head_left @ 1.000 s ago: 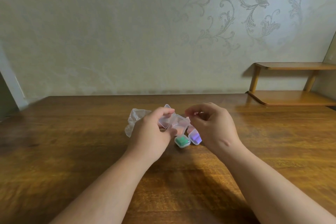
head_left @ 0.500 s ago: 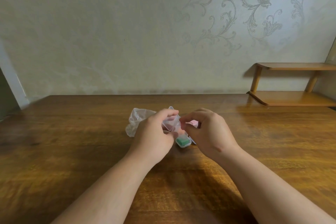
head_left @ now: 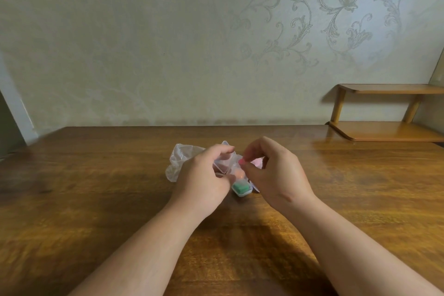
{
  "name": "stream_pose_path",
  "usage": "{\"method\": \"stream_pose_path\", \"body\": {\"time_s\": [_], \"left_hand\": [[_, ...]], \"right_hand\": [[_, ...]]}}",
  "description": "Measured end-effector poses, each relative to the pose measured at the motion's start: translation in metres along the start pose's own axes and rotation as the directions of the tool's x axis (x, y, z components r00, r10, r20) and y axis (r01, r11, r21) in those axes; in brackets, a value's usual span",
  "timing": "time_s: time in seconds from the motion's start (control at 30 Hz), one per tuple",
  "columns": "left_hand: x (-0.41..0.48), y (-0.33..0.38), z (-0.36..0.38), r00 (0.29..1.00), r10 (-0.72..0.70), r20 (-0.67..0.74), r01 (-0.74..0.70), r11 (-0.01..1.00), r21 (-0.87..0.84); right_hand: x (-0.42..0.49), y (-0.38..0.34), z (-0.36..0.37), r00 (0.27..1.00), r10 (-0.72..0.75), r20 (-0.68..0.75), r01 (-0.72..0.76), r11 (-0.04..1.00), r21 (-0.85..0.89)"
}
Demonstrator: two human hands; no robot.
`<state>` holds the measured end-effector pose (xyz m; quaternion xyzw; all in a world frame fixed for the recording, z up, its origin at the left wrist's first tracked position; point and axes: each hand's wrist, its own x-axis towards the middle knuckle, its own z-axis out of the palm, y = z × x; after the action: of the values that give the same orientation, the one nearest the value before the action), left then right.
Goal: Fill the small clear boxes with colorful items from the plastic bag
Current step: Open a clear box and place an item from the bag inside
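Observation:
My left hand (head_left: 204, 175) grips a small clear box (head_left: 224, 162) with its lid up, just above the wooden table (head_left: 96, 199). My right hand (head_left: 274, 173) pinches a small pink item (head_left: 241, 160) between thumb and forefinger, right beside that box's opening. Under my hands sits a clear box holding a green item (head_left: 241, 188), and an orange item (head_left: 238, 175) shows between my fingers. A crumpled clear plastic bag (head_left: 181, 157) lies behind my left hand. Something pink (head_left: 257, 163) shows past my right fingers, mostly hidden.
A two-tier wooden shelf (head_left: 389, 131) stands at the table's far right corner against the patterned wall. The table's far edge meets the wall. A pale door frame (head_left: 14, 113) is at the far left.
My right hand has lifted slightly and now shows a pink item pinched at its fingertips next to the open box. The purple-filled box is now hidden behind my right hand.

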<state>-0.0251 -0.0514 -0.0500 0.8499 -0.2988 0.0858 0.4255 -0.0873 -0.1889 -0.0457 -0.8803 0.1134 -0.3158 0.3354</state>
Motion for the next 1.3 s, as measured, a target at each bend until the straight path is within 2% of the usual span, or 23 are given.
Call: {"method": "stream_pose_path", "body": {"time_s": [0.13, 0.43, 0.73, 0.97, 1.13, 1.3], "left_hand": [[-0.001, 0.000, 0.001, 1.000, 0.021, 0.010, -0.021, 1.000, 0.005], [-0.002, 0.002, 0.000, 1.000, 0.017, -0.011, -0.017, 1.000, 0.007], [0.000, -0.001, -0.001, 1.000, 0.005, -0.023, -0.005, 0.999, -0.033], [0.000, -0.003, -0.002, 1.000, -0.010, -0.020, 0.009, 0.999, -0.049], [0.001, -0.002, -0.002, 1.000, 0.004, -0.001, -0.004, 0.976, -0.219], [-0.001, -0.001, -0.005, 0.998, 0.018, 0.054, 0.005, 0.915, -0.403]], "right_hand": [[-0.001, 0.001, 0.004, 1.000, -0.004, 0.020, 0.006, 0.996, -0.090], [-0.002, -0.001, 0.004, 0.999, 0.022, 0.025, -0.019, 0.994, -0.110], [0.000, -0.002, 0.002, 0.989, 0.140, 0.047, -0.142, 0.989, 0.042], [0.003, -0.006, -0.005, 0.945, 0.321, 0.063, -0.322, 0.882, 0.345], [0.002, -0.008, -0.001, 0.891, 0.387, 0.238, -0.454, 0.743, 0.492], [0.003, -0.007, -0.007, 0.899, 0.362, 0.246, -0.435, 0.684, 0.585]]}}
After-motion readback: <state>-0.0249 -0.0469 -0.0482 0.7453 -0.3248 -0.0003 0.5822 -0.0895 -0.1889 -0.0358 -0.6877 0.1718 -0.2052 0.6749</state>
